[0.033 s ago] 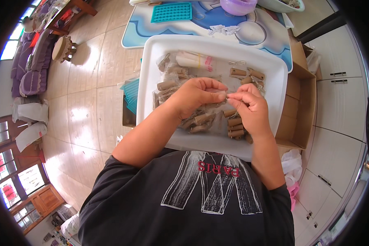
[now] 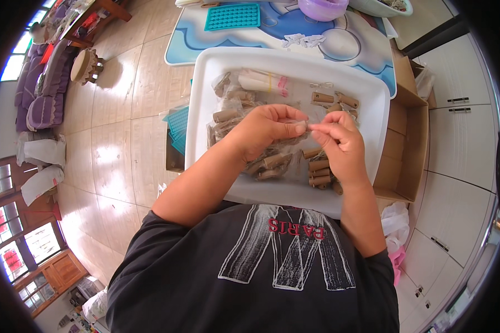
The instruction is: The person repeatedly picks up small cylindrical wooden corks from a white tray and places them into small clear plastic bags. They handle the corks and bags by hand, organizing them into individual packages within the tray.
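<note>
Over a white plastic tub (image 2: 205,72), both hands meet fingertip to fingertip. My left hand (image 2: 266,129) is closed, thumb against the index finger, pinching a clear plastic bag (image 2: 294,141) whose lower part shows beneath the fingers. At its edge, my right hand (image 2: 341,141) pinches with thumb and forefinger; what lies between those tips is too small to make out. Loose brown cylinders (image 2: 319,172) with small holes lie in the tub under the right hand. Bagged brown cylinders (image 2: 225,115) are heaped on the left side.
A banded bundle of clear bags (image 2: 258,82) with pink ends lies at the tub's far side. Behind stands a blue-patterned table (image 2: 189,41) with a teal mould tray (image 2: 232,17) and a purple bowl (image 2: 323,8). A cardboard box (image 2: 408,150) stands to the right.
My right hand's fingertips have shifted very slightly to the right, away from the left thumb. Everything else looks the same.
</note>
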Motion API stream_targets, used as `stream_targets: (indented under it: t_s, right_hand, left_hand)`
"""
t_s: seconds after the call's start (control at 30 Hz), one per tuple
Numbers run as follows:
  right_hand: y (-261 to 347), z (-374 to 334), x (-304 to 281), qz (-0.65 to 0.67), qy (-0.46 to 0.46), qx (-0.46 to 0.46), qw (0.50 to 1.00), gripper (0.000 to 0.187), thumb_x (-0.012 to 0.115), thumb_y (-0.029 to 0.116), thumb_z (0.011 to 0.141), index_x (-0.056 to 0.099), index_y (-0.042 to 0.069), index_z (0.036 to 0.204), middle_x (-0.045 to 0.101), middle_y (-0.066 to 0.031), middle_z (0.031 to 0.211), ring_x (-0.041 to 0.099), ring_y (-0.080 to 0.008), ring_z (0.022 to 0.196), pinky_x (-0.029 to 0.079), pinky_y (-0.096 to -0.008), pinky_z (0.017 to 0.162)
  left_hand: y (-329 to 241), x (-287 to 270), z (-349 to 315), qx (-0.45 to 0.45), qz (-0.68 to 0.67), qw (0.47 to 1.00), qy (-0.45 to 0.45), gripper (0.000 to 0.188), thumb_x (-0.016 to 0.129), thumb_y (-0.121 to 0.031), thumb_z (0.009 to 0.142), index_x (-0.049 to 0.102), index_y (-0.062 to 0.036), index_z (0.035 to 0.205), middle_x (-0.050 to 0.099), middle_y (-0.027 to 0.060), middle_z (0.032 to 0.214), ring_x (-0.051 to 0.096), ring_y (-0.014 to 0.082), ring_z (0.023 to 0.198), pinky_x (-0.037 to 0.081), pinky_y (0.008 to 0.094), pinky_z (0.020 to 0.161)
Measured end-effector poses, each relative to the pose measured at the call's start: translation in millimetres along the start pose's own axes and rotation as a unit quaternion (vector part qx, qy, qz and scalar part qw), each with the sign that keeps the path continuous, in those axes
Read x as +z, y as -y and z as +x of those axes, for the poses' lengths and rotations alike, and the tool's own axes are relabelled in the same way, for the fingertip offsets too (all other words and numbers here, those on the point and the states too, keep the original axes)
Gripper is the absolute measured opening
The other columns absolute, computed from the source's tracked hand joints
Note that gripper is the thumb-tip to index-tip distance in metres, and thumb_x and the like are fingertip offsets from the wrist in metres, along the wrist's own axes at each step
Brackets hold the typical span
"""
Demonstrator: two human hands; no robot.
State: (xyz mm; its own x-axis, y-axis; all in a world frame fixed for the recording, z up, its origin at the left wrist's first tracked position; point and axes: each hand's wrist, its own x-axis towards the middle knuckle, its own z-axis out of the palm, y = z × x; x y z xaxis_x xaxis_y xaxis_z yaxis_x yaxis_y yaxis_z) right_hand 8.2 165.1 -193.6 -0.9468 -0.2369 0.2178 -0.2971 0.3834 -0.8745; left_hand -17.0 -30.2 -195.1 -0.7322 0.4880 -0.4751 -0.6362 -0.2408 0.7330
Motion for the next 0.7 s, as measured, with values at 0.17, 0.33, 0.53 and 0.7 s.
stream_targets:
  t_s: [0.17,0.33,0.53,0.7]
  right_hand:
    - [9,4,10,0.243,-0.129,0.165,0.947,0.017,0.067,0.009,0.080,0.062,-0.001,0.092,0.055,-0.0021,0.093,0.049,-0.0041,0.069,0.039,-0.0173,0.061]
    - [0,0,8,0.278,-0.082,0.226,0.930,0.013,0.066,0.008,0.081,0.061,-0.002,0.088,0.058,0.0002,0.080,0.049,-0.0041,0.070,0.040,-0.0173,0.063]
    - [3,2,5,0.260,-0.062,0.220,0.938,0.013,0.066,0.009,0.081,0.061,-0.001,0.088,0.059,0.0013,0.076,0.049,-0.0040,0.068,0.040,-0.0173,0.062]
    - [1,3,4,0.242,-0.116,0.218,0.938,0.010,0.064,0.008,0.082,0.061,0.000,0.087,0.058,0.0010,0.079,0.047,-0.0033,0.066,0.039,-0.0171,0.059]
  left_hand:
    - [1,11,0,0.046,-0.075,0.996,-0.008,0.025,0.066,-0.005,0.079,0.058,-0.0028,0.102,0.063,0.0045,0.097,0.057,0.0093,0.083,0.046,0.0233,0.076]
    - [11,9,4,0.074,-0.052,0.995,-0.032,0.022,0.066,-0.004,0.079,0.059,-0.0022,0.100,0.061,0.0052,0.099,0.056,0.0098,0.088,0.045,0.0228,0.078]
    - [2,17,-3,0.087,0.029,0.994,-0.051,0.019,0.062,-0.007,0.083,0.060,0.0003,0.100,0.064,0.0030,0.092,0.056,0.0070,0.079,0.045,0.0193,0.069]
    - [2,18,-3,0.084,0.052,0.991,-0.087,0.018,0.058,-0.012,0.087,0.062,-0.0009,0.100,0.065,0.0013,0.088,0.055,0.0040,0.071,0.042,0.0171,0.059]
